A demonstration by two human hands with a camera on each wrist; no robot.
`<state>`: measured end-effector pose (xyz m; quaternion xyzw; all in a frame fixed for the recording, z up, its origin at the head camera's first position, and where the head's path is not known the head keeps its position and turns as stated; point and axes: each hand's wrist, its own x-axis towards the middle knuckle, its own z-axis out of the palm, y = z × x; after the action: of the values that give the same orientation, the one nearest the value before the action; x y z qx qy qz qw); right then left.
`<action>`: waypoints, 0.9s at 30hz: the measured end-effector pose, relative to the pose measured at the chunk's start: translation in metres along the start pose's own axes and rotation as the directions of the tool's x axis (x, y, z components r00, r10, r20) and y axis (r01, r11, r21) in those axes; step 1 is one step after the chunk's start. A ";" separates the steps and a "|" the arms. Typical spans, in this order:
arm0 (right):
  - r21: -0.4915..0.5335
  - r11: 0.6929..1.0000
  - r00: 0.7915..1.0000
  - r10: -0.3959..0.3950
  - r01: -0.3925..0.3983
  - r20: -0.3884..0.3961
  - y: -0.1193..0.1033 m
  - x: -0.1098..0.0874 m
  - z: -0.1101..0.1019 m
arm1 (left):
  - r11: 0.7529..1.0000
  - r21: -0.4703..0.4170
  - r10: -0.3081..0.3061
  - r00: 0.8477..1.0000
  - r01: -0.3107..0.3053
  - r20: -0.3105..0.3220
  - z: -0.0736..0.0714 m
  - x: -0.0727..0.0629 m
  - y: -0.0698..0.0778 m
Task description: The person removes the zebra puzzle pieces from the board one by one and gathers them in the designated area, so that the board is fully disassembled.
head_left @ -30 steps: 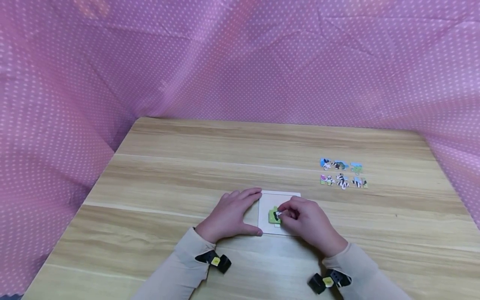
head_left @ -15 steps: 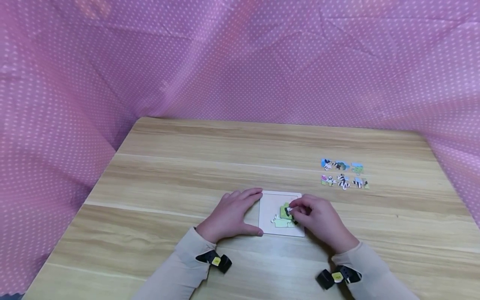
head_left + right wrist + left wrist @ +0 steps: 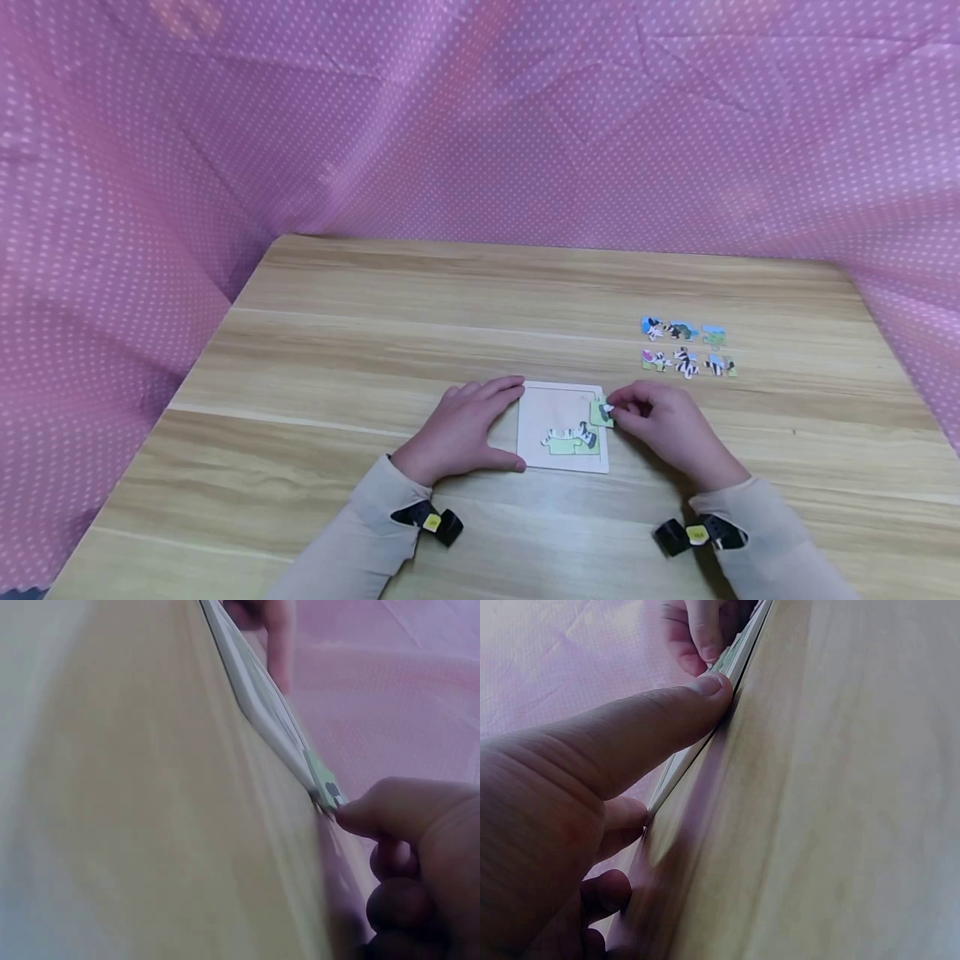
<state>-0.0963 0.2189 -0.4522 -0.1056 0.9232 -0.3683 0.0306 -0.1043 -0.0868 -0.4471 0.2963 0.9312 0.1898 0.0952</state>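
Observation:
My left hand point(image 3: 462, 430) spans the left edge of a white square puzzle board point(image 3: 551, 408), its fingers touching the far corner and its thumb point(image 3: 705, 686) the near one. Lying on the board are joined puzzle pieces point(image 3: 570, 443), green with part of a zebra. My right hand point(image 3: 667, 425) pinches a green puzzle piece point(image 3: 598, 413) with a small black-and-white patch between thumb and index finger. That piece overlaps the board's right edge, and part of it is hidden by the fingertips. In the right wrist view, the puzzle piece point(image 3: 319, 776) is at the board's edge.
Two rows of loose puzzle pieces, one row with a blue piece point(image 3: 678, 331) and the nearer with a zebra piece point(image 3: 686, 363), lie at the back right of the wooden table point(image 3: 420, 333). A pink dotted cloth point(image 3: 480, 125) hangs behind and beside it.
My right hand has carried the green piece rightwards across the board to its right edge, uncovering the joined zebra pieces. My left hand has stayed in place.

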 end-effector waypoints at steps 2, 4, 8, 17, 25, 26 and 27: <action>-0.005 1.000 1.000 0.009 -0.009 0.004 0.003 0.001 -0.004 | 1.000 -0.001 0.002 1.000 -0.002 -0.004 0.000 0.000 0.000; -0.009 1.000 1.000 0.018 -0.018 0.004 0.007 0.001 -0.008 | 1.000 -0.002 0.000 1.000 0.000 -0.003 0.000 0.000 0.000; -0.031 0.999 0.999 0.035 -0.035 -0.006 0.016 0.001 -0.016 | 1.000 -0.001 -0.001 1.000 0.001 -0.005 0.001 0.000 0.000; -0.038 0.996 0.996 0.079 -0.078 0.033 0.031 0.000 -0.035 | 1.000 -0.001 0.001 1.000 -0.001 -0.008 0.001 0.000 0.000; -0.020 0.992 0.990 0.126 -0.125 0.065 0.035 0.000 -0.044 | 1.000 0.007 -0.002 1.000 0.002 -0.006 0.003 0.000 -0.001; -0.019 0.992 0.990 0.127 -0.126 0.064 0.036 0.000 -0.045 | 1.000 0.007 -0.002 1.000 0.002 -0.006 0.003 0.000 -0.001; -0.020 0.991 0.989 0.131 -0.130 0.062 0.037 0.000 -0.046 | 1.000 0.006 0.000 1.000 0.000 -0.009 0.003 0.000 -0.001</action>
<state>-0.1088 0.2759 -0.4444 -0.0569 0.9297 -0.3544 0.0829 -0.1045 -0.0868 -0.4504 0.2958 0.9322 0.1881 0.0900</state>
